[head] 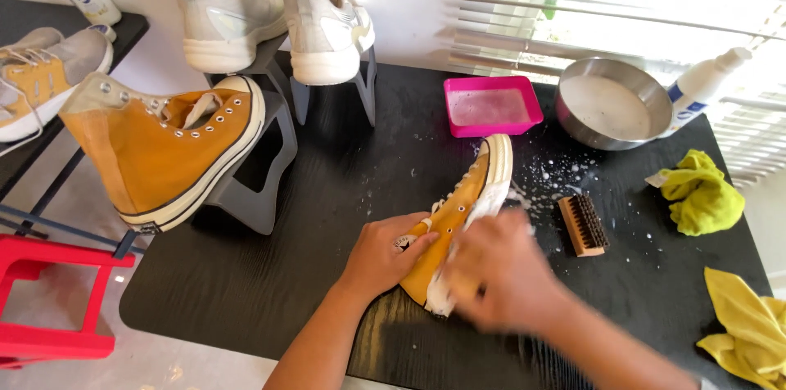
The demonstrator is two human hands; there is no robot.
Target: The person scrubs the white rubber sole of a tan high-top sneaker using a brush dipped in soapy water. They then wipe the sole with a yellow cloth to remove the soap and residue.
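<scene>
A mustard-yellow high-top shoe [467, 193] with a white sole lies on its side on the black table [270, 275]. My left hand [383, 252] grips its ankle end and holds it down. My right hand [501, 271] is blurred with motion against the white sole, closed around something pale that I cannot make out. White foam specks dot the table beside the sole.
A wooden brush [582, 225] lies right of the shoe. Behind it are a pink tub [492, 104], a metal bowl [614, 103] and a white bottle [706, 83]. Yellow cloths [701, 192] lie at the right. The matching yellow shoe [164, 148] and white sneakers [274, 26] rest on grey stands.
</scene>
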